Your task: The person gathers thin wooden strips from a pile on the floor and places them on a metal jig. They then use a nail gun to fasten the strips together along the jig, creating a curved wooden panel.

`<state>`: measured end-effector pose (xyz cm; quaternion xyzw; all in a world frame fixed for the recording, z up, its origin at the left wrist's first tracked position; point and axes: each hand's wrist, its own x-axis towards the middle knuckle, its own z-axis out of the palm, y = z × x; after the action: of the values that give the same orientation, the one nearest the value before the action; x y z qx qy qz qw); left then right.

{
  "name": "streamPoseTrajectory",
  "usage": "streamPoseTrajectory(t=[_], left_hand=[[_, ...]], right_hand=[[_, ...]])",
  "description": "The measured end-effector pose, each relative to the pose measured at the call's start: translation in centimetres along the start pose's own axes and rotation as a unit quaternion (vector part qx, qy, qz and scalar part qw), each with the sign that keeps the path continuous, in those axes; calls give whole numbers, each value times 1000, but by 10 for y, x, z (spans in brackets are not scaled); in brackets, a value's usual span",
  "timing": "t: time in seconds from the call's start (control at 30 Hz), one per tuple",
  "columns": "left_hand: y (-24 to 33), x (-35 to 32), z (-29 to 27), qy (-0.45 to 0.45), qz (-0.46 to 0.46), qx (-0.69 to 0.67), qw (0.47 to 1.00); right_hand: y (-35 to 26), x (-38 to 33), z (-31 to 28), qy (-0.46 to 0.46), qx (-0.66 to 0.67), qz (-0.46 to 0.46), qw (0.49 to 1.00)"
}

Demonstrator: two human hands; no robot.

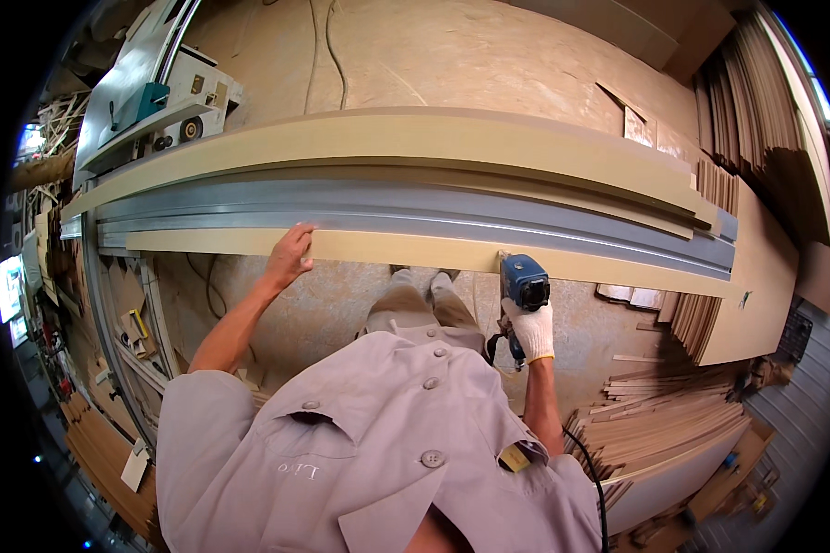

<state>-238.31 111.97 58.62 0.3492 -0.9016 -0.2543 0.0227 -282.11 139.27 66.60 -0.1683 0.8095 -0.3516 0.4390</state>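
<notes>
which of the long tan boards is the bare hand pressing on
The nearest long tan board, in front of the grey metal rail; the left hand rests on its edge. The farther boards go untouched.

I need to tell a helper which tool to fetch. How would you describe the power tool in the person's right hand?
Start at the long grey metal rail running across the workshop. Along its near side lies a long tan board. At that board's near edge, right of the bare left hand, the white-gloved right hand holds the blue power tool, the only blue, corded thing there.
</notes>
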Motion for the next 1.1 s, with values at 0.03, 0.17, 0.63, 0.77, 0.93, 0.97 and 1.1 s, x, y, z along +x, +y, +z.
streamPoseTrajectory(t=[0.03, 0.17, 0.63, 0.77, 0.93, 0.97, 1.1], left_hand=[[-1, -1, 1, 1, -5, 1, 1000], [-2, -2, 1, -2, -10, 7, 1000], [8, 1, -11, -7, 8, -5, 1000], [4, -3, -5, -23, -19, -14, 999], [0, -3, -7, -13, 2, -14, 1000], [-1, 1, -7, -11, 12, -14, 1000], [-7, 0, 0, 18, 36, -38, 998]], right_hand=[[7, 2, -5, 2, -22, -20, 1000], [20, 9, -22, 17, -52, -42, 998], [25, 18, -77, 40, 85, -1, 996], [12, 8, -64, -1, 94, 66, 993], [29, -7, 11, -57, 103, 20, 993], [48, -3, 32, -62, 83, -12, 995], [-10, -28, 101, -123, -43, -16, 991]])
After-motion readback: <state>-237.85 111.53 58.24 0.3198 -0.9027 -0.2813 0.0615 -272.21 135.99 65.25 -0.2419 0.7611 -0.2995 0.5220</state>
